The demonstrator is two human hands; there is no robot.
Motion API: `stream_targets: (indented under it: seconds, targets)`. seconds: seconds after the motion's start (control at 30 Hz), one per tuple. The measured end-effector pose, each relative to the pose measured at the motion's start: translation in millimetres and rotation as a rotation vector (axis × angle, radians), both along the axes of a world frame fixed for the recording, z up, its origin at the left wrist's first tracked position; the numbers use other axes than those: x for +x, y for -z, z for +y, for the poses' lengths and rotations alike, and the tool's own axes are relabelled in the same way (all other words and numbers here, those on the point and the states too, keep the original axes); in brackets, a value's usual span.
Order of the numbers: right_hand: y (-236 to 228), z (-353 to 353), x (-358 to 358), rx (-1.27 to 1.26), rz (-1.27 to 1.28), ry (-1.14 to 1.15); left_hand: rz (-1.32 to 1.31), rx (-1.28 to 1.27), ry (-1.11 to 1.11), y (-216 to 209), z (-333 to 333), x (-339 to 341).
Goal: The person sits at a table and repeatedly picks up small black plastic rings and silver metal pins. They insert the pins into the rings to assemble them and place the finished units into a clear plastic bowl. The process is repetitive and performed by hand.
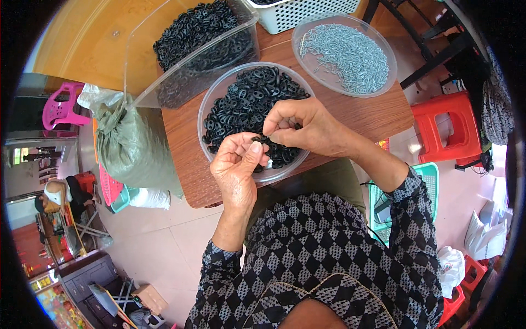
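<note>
Pinching a small black piece (256, 140) between thumb and forefinger, my left grip (234, 163) is narrow, above the near side of a round clear tub (275, 175). My right grip (308, 127) is just beside it, fingers curled inward and fingertips near the piece; I cannot tell whether they hold anything. Beneath both hands, the tub is heaped with black pieces (246, 101) with holes through them. It stands on a brown wooden desk (378, 118) in front of me. Beyond it to the left, a clear bin (186, 67) carries many more such pieces. To the right, well apart from my hands, a round shallow tray (318, 75) bears a spread of thin silvery pins or screws (350, 57); I cannot tell which. A white perforated basket (298, 16) stands at the far edge.
</note>
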State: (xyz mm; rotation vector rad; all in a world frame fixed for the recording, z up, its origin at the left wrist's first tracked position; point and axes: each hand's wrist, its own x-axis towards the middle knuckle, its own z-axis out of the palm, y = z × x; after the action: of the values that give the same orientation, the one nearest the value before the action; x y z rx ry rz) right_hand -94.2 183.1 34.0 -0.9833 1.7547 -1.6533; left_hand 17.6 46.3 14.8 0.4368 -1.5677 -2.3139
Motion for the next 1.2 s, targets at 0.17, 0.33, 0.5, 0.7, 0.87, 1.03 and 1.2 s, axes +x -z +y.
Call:
stream_targets:
  seconds: [0.17, 0.33, 0.5, 0.7, 0.87, 1.03, 1.2]
  targets:
    - [-1.9, -6.6, 7.4, -0.024, -0.058, 0.049, 0.018, 0.067, -0.007, -2.1, -1.2, 1.9]
    - [4.9, -10.4, 11.2, -0.013, -0.095, 0.061, 0.005, -0.014, -0.014, 0.3, 0.2, 5.0]
    - [3.3, -11.7, 12.8, -0.001, -0.082, 0.072, -0.017, -0.106, -0.03, 0.0, -1.5, 5.4]
    - [6.2, -11.3, 13.3, 0.043, -0.087, 0.018, -0.034, -0.183, 0.003, 0.9, -1.7, 6.7]
    - [11.0, -10.6, 13.7, 0.05, -0.107, 0.039, -0.039, -0.191, 0.068, 3.9, -1.6, 6.0]
    - [13.8, -13.7, 18.3, 0.049, -0.101, 0.089, 0.021, -0.266, -0.023, 16.0, 2.7, 4.1]
    - [12.5, -16.5, 27.8, 0.016, -0.107, 0.168, 0.017, -0.241, -0.062, 18.6, 3.1, 0.6]
